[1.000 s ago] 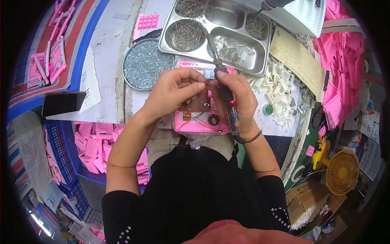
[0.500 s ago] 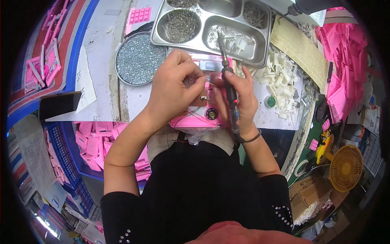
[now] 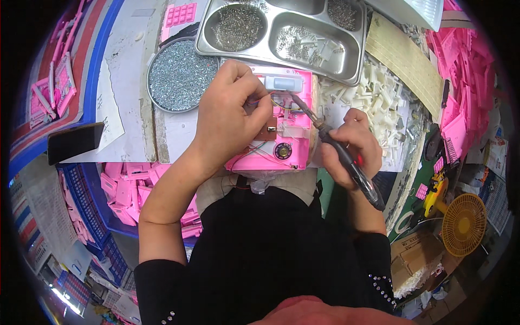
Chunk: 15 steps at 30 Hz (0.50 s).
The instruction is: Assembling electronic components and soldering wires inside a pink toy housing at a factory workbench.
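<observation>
**A:** Going from your left, what surrounds your work?

**B:** A dark phone sits at the edge of the desk. Next is a round dish of small silvery pieces. Then comes your left hand, over the casing's left part, thumb and forefinger drawn together; whether they pinch anything, I cannot tell.

**A:** And the casing itself?

**B:** The pink casing lies open in front of you, at the near edge of the desk, below a compartmented steel tray. Inside you have a brown circuit board, partly behind your hand, thin wires, a pale blue block near the far side, and a round black speaker near the front.

**A:** What is to the right of that?

**B:** Your right hand, grasping a soldering iron by its dark handle. The metal tip slants up and left over the casing, just below the pale blue block; I cannot tell if it touches. White plastic pieces lie heaped beyond that hand.

**A:** What differs from half a second ago?

**B:** Your iron stood nearly upright then, with its tip over the tray. Now your right hand has moved rightward, uncovering the casing's right side. Your left hand keeps its pinched shape.
</observation>
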Each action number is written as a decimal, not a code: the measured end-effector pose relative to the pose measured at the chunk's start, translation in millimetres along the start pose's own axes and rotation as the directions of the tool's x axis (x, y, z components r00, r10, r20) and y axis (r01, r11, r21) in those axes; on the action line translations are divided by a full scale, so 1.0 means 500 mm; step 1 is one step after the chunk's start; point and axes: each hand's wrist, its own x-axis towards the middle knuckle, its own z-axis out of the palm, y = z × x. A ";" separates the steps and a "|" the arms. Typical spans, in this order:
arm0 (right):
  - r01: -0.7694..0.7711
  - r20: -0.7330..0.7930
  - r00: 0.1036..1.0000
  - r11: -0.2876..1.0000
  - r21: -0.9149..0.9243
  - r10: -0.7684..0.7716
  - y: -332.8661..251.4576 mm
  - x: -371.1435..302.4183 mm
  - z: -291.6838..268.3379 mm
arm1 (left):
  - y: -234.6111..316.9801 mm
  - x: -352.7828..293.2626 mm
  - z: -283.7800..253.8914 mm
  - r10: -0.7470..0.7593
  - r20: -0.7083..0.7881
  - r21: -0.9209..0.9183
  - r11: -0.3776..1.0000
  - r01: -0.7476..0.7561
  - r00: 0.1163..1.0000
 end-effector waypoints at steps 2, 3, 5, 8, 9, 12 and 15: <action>0.013 0.022 1.000 1.000 -0.012 -0.013 0.000 0.003 0.005 | -0.001 0.000 0.001 0.000 -0.001 -0.001 1.000 0.000 1.000; 0.020 0.032 0.999 1.000 -0.012 -0.020 0.001 0.004 0.007 | 0.000 -0.001 0.000 -0.002 -0.002 0.003 1.000 0.002 1.000; 0.025 0.044 0.999 1.000 -0.002 -0.025 0.005 0.005 0.012 | 0.004 -0.001 -0.003 -0.012 0.002 0.011 1.000 0.012 1.000; 0.038 0.059 0.998 0.999 -0.010 -0.037 0.005 0.011 0.016 | -0.001 -0.001 -0.001 0.000 0.000 0.005 1.000 0.000 1.000; 0.044 0.061 0.997 0.999 -0.010 -0.043 0.005 0.012 0.017 | -0.002 -0.001 -0.001 0.007 -0.002 0.007 1.000 -0.007 1.000; 0.041 0.044 0.998 0.999 0.007 -0.041 0.010 0.009 0.019 | 0.001 0.000 0.000 -0.001 -0.012 -0.002 1.000 0.001 1.000; 0.049 0.058 0.997 0.999 0.008 -0.050 0.011 0.011 0.018 | 0.000 -0.001 0.001 -0.003 -0.013 -0.007 1.000 0.003 1.000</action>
